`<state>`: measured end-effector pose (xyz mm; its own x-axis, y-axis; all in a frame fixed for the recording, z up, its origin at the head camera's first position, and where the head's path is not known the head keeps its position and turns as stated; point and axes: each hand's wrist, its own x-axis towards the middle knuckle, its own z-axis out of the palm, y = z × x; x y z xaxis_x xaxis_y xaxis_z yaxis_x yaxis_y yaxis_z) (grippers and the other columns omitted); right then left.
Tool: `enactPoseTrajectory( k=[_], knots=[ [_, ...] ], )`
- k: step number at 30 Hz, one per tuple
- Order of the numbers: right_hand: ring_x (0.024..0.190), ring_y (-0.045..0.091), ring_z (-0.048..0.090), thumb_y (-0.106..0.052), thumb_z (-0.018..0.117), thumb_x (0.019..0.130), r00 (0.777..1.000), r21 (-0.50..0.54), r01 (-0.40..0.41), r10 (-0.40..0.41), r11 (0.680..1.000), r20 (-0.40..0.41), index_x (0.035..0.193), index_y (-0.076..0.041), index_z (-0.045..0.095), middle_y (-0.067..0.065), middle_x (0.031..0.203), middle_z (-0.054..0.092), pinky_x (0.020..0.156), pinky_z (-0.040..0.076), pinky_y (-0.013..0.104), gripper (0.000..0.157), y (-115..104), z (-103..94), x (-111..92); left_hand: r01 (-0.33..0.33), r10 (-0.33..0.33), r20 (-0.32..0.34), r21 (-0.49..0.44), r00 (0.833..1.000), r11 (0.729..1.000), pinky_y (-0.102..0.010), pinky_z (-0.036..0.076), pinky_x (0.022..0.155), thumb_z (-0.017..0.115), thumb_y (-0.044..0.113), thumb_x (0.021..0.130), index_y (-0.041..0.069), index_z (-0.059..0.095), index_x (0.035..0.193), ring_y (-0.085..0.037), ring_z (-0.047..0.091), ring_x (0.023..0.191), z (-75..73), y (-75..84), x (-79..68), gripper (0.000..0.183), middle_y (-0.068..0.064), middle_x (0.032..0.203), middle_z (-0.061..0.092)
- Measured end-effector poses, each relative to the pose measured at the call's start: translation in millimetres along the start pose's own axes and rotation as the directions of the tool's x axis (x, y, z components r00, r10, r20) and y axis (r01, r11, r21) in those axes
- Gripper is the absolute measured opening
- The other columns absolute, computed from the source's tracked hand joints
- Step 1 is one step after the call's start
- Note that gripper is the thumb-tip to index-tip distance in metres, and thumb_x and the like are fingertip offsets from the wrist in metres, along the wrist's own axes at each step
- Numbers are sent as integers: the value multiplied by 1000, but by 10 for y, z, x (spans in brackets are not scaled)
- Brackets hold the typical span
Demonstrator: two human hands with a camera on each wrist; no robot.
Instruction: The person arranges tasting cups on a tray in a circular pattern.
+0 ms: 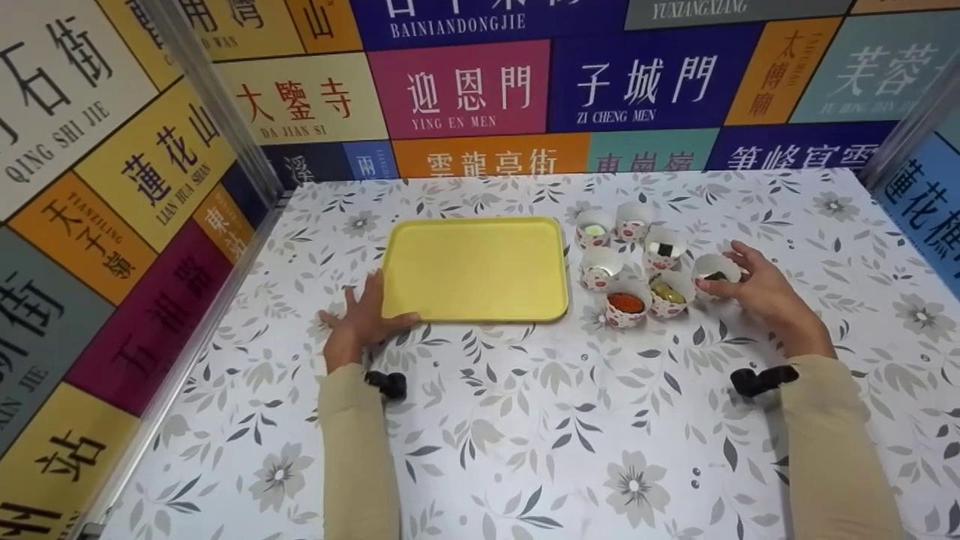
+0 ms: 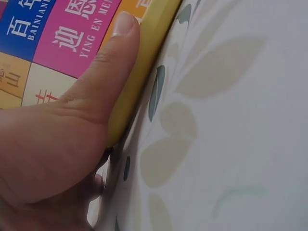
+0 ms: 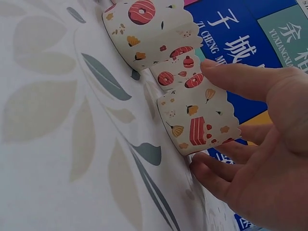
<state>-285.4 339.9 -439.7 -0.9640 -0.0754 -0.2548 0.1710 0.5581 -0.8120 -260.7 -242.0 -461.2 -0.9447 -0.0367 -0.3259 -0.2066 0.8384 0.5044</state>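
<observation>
My left hand [image 1: 361, 319] rests at the near left corner of a yellow tray [image 1: 476, 270]. Its fingers are spread beside the left edge, and the straight thumb [image 2: 103, 72] lies along the near rim. Over on the right, my right hand [image 1: 772, 296] holds a patterned paper baking cup [image 3: 197, 120] with something dark inside. The thumb is at the rim on one side and the curled fingers are round the other; the cup stands at table level. Just left of it stand a cup of yellow-green pieces [image 1: 669, 294] and a cup with orange-red filling [image 1: 625, 303].
Behind these are a cup with a black-and-white piece [image 1: 664, 251], a cup with pale filling [image 1: 600, 271], a cup with a light green item [image 1: 593, 231] and another cup [image 1: 634, 223]. The floral tablecloth [image 1: 525, 420] lies under everything. Panels with large lettering [image 1: 465, 90] border the table.
</observation>
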Motion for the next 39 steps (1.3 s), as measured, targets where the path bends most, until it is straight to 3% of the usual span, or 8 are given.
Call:
enactPoseTrajectory(
  k=[12,19,25,31,39],
  knots=[
    [152,52,6,-45,76,87,1000,-34,-12,11,999,-13,162,-14,-5,25,167,-1,122,15,64,115,4,-13,5,1,-1,8,-37,1000,999,-80,-26,101,69,75,75,31,-8,161,-44,-24,151,6,39,2,124,-4,170,-10],
    [150,55,10,-39,75,89,1000,-128,-16,14,992,-18,162,-11,-1,32,165,5,121,12,67,109,-37,21,32,-6,5,34,20,999,1000,-83,-22,101,67,75,78,27,-12,161,-47,-24,150,-14,16,7,124,-7,170,-13],
    [148,59,7,-38,74,89,1000,-166,-14,10,986,-20,162,-12,-5,34,163,1,118,10,72,111,-26,26,5,-11,11,29,7,1000,1000,-83,-23,100,67,76,76,28,-11,161,-47,-24,150,-1,18,9,125,-7,170,-13],
    [148,59,9,-35,75,89,999,-156,-15,9,988,-39,162,-10,-4,32,164,0,118,11,71,110,-26,23,10,-15,16,36,-11,999,1000,-82,-24,100,68,75,76,27,-10,161,-46,-25,150,0,13,2,126,-7,170,-13],
    [146,57,19,-39,74,89,997,-148,-27,16,989,-70,162,-10,-5,35,163,10,119,16,68,110,-104,11,39,-15,15,39,-21,999,1000,-82,-25,99,69,76,73,29,-11,161,-47,-25,150,-56,7,19,128,-6,170,-12]
  ],
)
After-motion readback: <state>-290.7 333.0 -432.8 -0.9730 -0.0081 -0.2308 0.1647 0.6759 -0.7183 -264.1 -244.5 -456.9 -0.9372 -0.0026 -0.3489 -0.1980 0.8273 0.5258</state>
